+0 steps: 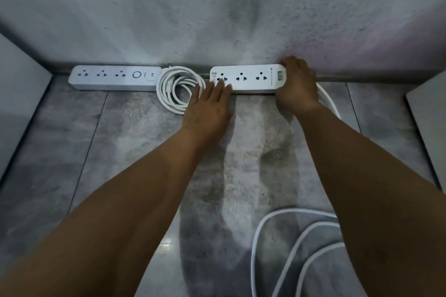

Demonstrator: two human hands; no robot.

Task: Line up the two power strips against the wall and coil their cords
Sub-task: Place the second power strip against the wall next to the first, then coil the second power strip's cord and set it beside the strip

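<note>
Hands sit at both ends of the second power strip (248, 78), which lies sockets up with its long axis along the foot of the wall (217, 19) (shadow hides whether its far edge touches). The right hand (298, 84) curls its fingers round the switch end and grips it. The left hand (210, 103) lies flat, straight fingers pressing on the socket end, holding nothing. With a hand at each end, squaring the strip calls only for a push away from the body, toward the wall.

To the left, the first power strip (113, 77) lies along the same wall line, and its coiled cord (163, 90) rests on the floor between the two strips, just beside the left hand. That coil stands in the way of any slide leftward to close the gap.

The loose cord (289, 210) leaves the switch end behind the right wrist and sprawls in open loops over the tiled floor (120, 140) beside the right forearm. I judge it the part not yet done, with the right hand nearer to gather it. Pale panels (19, 103) flank the space on either side, well apart from the strips.
</note>
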